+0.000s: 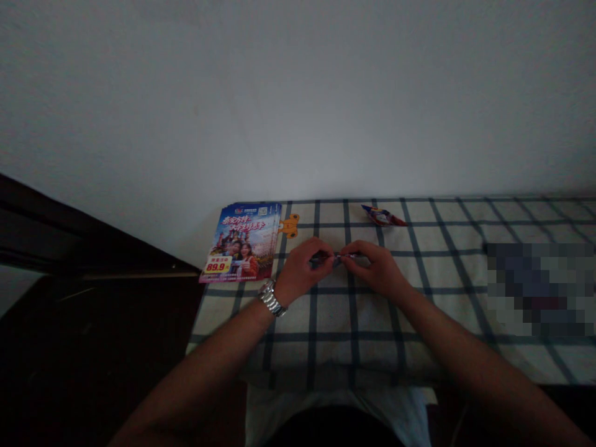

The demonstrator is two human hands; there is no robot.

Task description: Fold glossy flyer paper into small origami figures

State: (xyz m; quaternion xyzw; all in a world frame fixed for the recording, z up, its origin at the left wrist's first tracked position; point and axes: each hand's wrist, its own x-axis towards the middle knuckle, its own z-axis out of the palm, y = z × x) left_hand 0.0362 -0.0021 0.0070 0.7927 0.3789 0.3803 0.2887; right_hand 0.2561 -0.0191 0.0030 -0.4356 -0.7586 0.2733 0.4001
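Landmark: the flyer stack point(242, 242) on the checked cloth point(330, 310).

Small packet point(337, 261) is right of the flyer stack, about level with its lower half, up between the two hands. It's mostly hidden by fingers, so can't tell what it is exactly or whether it's open.

Left hand point(305, 267), the one nearer the flyer stack (metal watch point(272, 298) on that wrist): thumb and forefinger in a narrow pinch on the packet. Right hand point(377, 267), on the side away from the stack: same narrow pinch on the packet's other end. Fingertips nearly meet in the middle.

Step in hand, my read: two-handed fingertip work on the packet. Next move, as I judge it, calls for both pinches kept firm and small, controlled finger motion; thin, slick-looking material could slip if either side eases off.

Around it: orange cutout point(289, 226) tight against the flyer stack's right side, can't tell if it runs underneath. Crumpled wrapper point(382, 216) well right of the stack, near the wall point(326, 112), neither hand touching it. Far right of the stack, a pixelated patch point(535, 288), unreadable.
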